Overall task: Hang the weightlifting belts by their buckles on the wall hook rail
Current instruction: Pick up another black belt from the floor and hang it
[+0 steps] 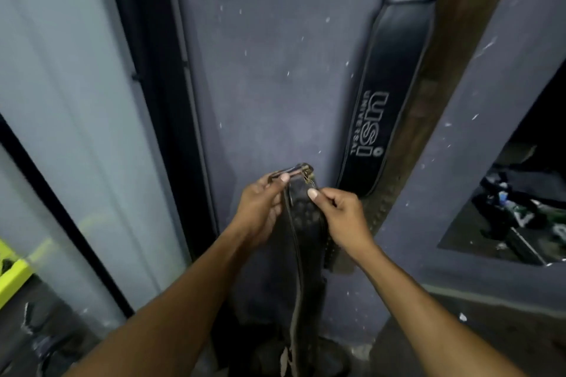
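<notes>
A worn dark leather belt [303, 242] hangs down from both my hands in front of a grey-blue wall. Its metal buckle [295, 171] is at the top end. My left hand [260, 208] pinches the buckle's left side with thumb on top. My right hand [340, 214] grips the belt's right edge just below the buckle. A black belt printed "USI UNIVERSAL" [382, 95] hangs on the wall to the upper right, its lower end level with my hands. The hook rail is out of view.
A brown wooden post [441, 76] runs beside the hanging black belt. A dark strip [159, 70] runs down the wall at left. A lime-green object [12, 272] sits low left. An opening at right shows clutter [517, 214].
</notes>
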Motion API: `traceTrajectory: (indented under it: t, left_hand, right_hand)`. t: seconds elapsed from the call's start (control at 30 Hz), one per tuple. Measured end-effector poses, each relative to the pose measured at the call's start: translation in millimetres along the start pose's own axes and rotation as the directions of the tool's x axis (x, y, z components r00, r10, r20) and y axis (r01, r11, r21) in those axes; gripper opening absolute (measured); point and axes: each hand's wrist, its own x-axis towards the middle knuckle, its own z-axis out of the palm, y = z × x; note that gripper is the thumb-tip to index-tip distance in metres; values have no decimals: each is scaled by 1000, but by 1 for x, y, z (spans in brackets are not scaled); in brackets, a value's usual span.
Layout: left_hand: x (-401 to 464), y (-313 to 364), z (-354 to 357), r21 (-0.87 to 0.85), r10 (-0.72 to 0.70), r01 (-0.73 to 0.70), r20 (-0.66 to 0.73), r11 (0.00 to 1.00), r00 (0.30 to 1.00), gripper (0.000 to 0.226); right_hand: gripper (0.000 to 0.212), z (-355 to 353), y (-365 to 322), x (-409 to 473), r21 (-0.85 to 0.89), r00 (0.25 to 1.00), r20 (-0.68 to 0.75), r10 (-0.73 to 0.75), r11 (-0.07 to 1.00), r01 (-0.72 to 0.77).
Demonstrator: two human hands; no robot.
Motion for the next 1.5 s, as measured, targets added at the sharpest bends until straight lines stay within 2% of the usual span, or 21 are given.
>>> traceTrajectory:
  t: [0.13,0.2,0.27,0.37,0.47,0.7,0.8,0.93,1.03,1.1,1.2,1.3,1.4,1.5]
  left_hand:
    - [9,62,40,-21,38,-36,140,999,989,24]
    - [10,89,59,59,39,-51,185,997,982,14]
    - [13,113,74,158,103,-136,203,978,974,15]
    - [20,148,91,306,240,-316,263,898,935,22]
    - [23,172,103,430,312,-439,335,789,889,27]
    - [32,177,119,357,407,-567,432,742,805,29]
    - [37,175,123,302,424,-563,419,769,803,29]
    - [44,168,129,275,392,-495,353,824,849,26]
    - [49,167,131,211,337,-404,291,890,895,25]
    - [51,168,131,146,329,-381,289,913,899,26]
    - [50,169,133,93,332,-376,310,922,891,24]
    - [47,160,123,49,299,-334,334,941,894,51]
    - [42,143,103,163,245,-339,421,927,873,42]
    - [40,142,100,249,300,-411,385,877,873,37]
  right_hand:
    - [54,-24,-63,25,-15,986,-87,-139,990,138]
    - [53,-35,-88,35,-21,975,-118,-187,982,186]
    - [52,-44,-108,43,-58,964,-151,-221,975,214]
    - [48,-53,-133,54,-120,951,-176,-254,964,235]
    - [37,-58,-152,64,-172,938,-207,-280,954,247]
    - [43,-59,-175,80,-130,918,-290,-270,962,242]
    - [47,-57,-177,84,-121,909,-335,-248,968,219]
    - [67,-48,-179,88,-84,906,-411,-102,994,74]
    - [54,-41,-183,92,90,935,-356,-3,995,38]
    - [44,-40,-189,94,46,936,-349,-55,996,75]
    - [33,-43,-201,96,-143,888,-400,-225,973,182]
    - [31,-48,-216,102,-187,849,-436,-298,953,238]
    - [31,-56,-228,111,-170,835,-442,-328,945,281]
    - [29,-62,-232,118,-153,864,-380,-329,944,291]
